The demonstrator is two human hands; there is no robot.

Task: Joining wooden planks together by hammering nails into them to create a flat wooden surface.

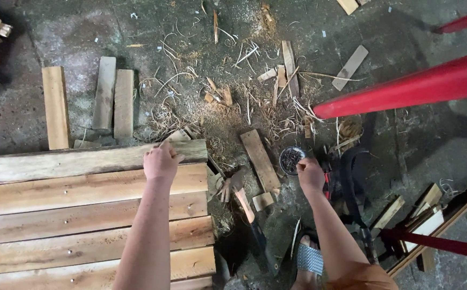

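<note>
My left hand (161,161) rests on the top grey, weathered plank (72,162) of a row of several wooden planks (83,215) nailed side by side, its fingers curled over the plank's far edge. My right hand (310,173) reaches down to a small round tin (291,158) holding dark nails, fingers pinched at its rim. Whether a nail is in the fingers I cannot tell. A hammer (244,201) with a wooden handle lies on the floor between both hands.
Loose short boards (104,96) lie on the concrete floor, with shavings and scraps (233,102) scattered around. Red bars (416,86) cross the upper right. A dark bag (351,182) and wood pieces (432,215) sit right; my sandalled foot (310,258) is below.
</note>
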